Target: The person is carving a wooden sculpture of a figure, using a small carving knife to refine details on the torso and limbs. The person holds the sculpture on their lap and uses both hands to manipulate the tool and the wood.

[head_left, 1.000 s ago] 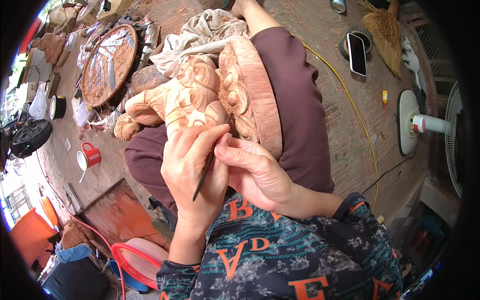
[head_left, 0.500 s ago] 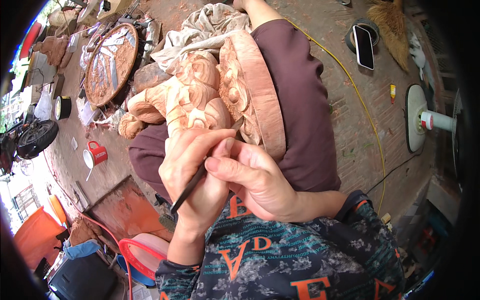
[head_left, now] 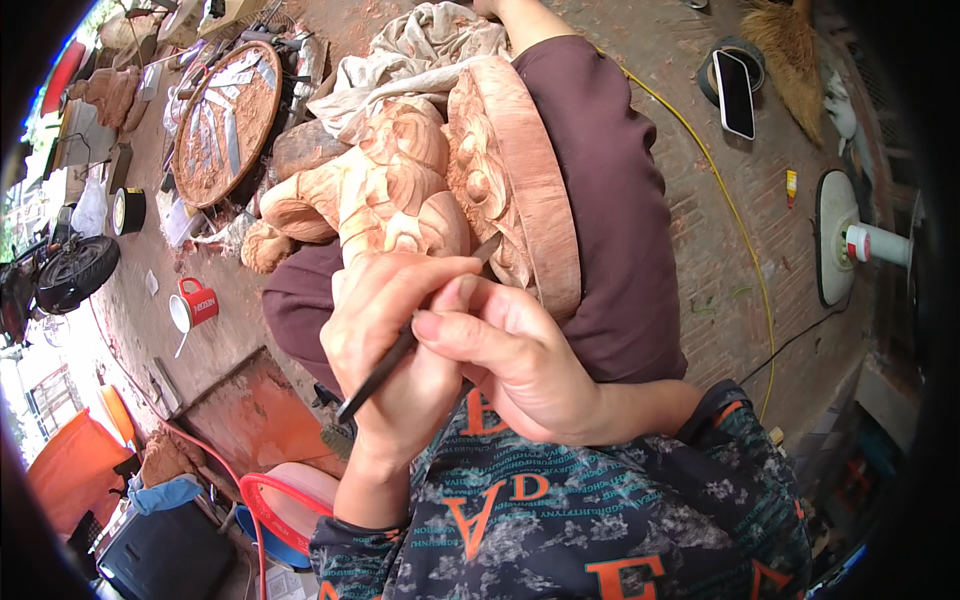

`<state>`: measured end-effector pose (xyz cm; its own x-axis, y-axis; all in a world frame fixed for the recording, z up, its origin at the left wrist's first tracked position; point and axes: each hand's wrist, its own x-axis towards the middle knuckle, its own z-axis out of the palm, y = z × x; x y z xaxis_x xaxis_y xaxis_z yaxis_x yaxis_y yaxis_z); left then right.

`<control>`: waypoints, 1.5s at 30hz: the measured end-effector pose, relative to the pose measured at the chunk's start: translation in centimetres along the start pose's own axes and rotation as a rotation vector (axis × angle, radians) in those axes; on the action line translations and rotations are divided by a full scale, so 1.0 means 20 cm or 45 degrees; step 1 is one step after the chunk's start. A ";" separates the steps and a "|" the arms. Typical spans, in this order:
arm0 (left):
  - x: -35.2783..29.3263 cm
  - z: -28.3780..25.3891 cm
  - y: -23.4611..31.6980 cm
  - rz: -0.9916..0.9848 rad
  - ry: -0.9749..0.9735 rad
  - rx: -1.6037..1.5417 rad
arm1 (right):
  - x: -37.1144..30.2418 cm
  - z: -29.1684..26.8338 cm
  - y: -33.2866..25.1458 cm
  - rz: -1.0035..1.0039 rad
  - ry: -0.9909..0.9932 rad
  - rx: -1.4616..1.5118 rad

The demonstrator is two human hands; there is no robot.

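Observation:
A reddish-brown wood carving (head_left: 385, 195) rests in my lap between my thighs, with rounded folds on its left part and a thick, smooth-sided base (head_left: 535, 190) on its right. My left hand (head_left: 385, 335) is closed around a slim carving chisel (head_left: 378, 385), whose dark shaft runs back past the wrist. The blade emerges beyond the fingers and meets the carved relief beside the base. Pressed against the left hand, my right hand (head_left: 525, 355) has its thumb on the chisel and its fingers curled. The hands hide the middle of the chisel and the carving's near end.
A crumpled cloth (head_left: 430, 45) lies beyond the carving. To the left are a round tray (head_left: 260, 130) of blades and wood chips and a red mug (head_left: 195, 305). On the right are a phone (head_left: 735, 95), a yellow cord (head_left: 712, 160) and a fan's base (head_left: 835, 235).
The whole view has shifted slightly, moving the scene a little to the right. More of the chisel's blade shows against the relief. Both hands keep nearly the same grip.

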<state>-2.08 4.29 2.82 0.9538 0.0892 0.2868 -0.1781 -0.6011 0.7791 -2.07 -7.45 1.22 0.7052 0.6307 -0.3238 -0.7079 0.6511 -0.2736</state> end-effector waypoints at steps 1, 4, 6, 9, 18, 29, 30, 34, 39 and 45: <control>-0.01 0.01 -0.01 -0.035 0.028 0.043 | 0.03 -0.02 0.00 0.018 0.022 -0.021; -0.03 0.02 -0.04 0.016 0.015 0.196 | 0.04 -0.01 -0.01 0.025 0.048 -0.125; -0.05 0.02 0.00 0.023 0.046 0.028 | -0.04 0.01 -0.03 0.039 0.068 -0.271; -0.06 0.04 -0.03 -0.071 0.113 0.059 | 0.03 -0.01 0.02 -0.020 0.077 -0.212; -0.09 0.07 -0.10 0.027 0.153 0.162 | 0.04 -0.07 0.04 -0.019 0.078 -0.308; -0.04 0.03 -0.01 0.129 0.056 0.080 | -0.04 -0.01 0.00 -0.052 0.051 -0.170; -0.04 0.01 -0.03 0.154 0.035 0.106 | -0.03 -0.03 0.01 -0.030 0.018 -0.169; -0.05 0.04 -0.07 0.046 0.079 0.163 | 0.03 -0.02 0.00 -0.007 0.039 -0.212; -0.07 0.02 -0.04 0.060 0.096 0.086 | -0.01 -0.02 0.00 0.009 0.047 -0.293; -0.09 0.02 -0.01 0.132 0.049 0.040 | -0.06 -0.01 0.00 -0.071 -0.024 -0.283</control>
<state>-3.74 3.93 1.91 0.9205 0.0554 0.3869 -0.2671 -0.6333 0.7264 -2.95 -8.37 1.38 0.7428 0.6052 -0.2862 -0.6571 0.5775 -0.4844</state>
